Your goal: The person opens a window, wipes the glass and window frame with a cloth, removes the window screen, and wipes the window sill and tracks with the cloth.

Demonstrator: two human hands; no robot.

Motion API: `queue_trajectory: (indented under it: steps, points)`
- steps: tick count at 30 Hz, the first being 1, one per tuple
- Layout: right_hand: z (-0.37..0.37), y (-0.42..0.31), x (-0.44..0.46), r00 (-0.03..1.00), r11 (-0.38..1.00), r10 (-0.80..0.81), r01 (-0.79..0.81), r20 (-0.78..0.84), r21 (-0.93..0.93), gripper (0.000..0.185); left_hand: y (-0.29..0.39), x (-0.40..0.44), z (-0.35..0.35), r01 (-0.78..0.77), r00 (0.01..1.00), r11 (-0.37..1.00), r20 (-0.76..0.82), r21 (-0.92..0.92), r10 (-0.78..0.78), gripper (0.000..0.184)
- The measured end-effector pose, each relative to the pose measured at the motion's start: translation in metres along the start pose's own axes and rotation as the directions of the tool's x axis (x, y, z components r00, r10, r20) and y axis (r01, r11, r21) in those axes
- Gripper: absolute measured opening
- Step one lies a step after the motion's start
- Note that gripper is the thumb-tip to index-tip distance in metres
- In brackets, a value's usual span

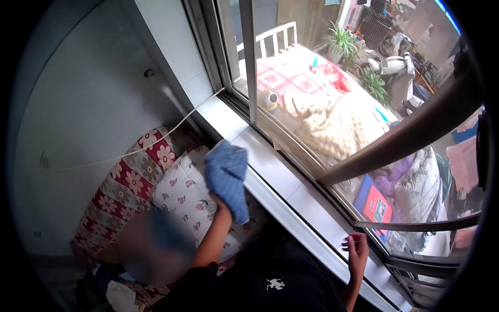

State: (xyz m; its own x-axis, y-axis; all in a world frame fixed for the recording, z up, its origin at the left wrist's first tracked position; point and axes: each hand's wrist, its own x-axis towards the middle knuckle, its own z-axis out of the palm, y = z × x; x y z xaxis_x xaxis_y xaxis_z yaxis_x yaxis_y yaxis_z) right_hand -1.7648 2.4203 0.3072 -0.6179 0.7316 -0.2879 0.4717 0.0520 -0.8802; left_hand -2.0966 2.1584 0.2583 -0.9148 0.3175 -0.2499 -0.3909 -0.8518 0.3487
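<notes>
A blue ribbed cloth is gripped by my left hand, which is mostly covered by its folds. The cloth is raised beside the near edge of the tiled window sill, above a white pillow with a tulip print. My right hand is over the far stretch of the sill, close to the window frame. Its fingers are loosely bent and a little apart, with nothing seen in them.
A sliding window frame and a thick bar border the sill. Outside are a bed with a checked quilt, a jar and plants. A white cord crosses the wall above a flowered bedspread.
</notes>
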Motion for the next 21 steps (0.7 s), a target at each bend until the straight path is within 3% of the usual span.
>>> queue_trajectory:
  steps: [2,4,10,13,16,21]
  points:
    - [-0.009,0.006,0.0,0.957,0.992,-0.127,0.122,-0.261,-0.036,0.027,-0.03,0.002,0.011,0.104,0.994,0.995,0.043,-0.001,-0.103,0.042]
    - [-0.013,-0.005,0.005,0.926,0.991,-0.121,0.134,-0.358,0.013,0.036,-0.059,-0.001,0.021,0.209,0.974,0.978,0.084,0.004,-0.209,0.041]
    - [0.004,-0.03,0.014,0.928,0.976,-0.216,0.194,-0.305,-0.101,0.032,-0.093,-0.023,0.035,0.391,0.901,0.919,0.18,0.05,-0.394,0.041]
    - [-0.017,-0.001,0.014,0.906,0.973,-0.095,0.173,-0.412,0.155,0.032,-0.09,-0.031,0.037,0.429,0.876,0.899,0.203,0.09,-0.438,0.041]
    - [-0.032,-0.001,0.003,0.857,0.993,-0.115,0.09,-0.503,-0.073,0.032,-0.078,-0.032,0.034,0.43,0.873,0.895,0.201,0.114,-0.445,0.041]
    - [-0.019,0.009,0.02,0.853,0.97,-0.128,0.215,-0.507,0.116,0.044,-0.065,-0.036,0.022,0.436,0.873,0.883,0.159,0.172,-0.462,0.041]
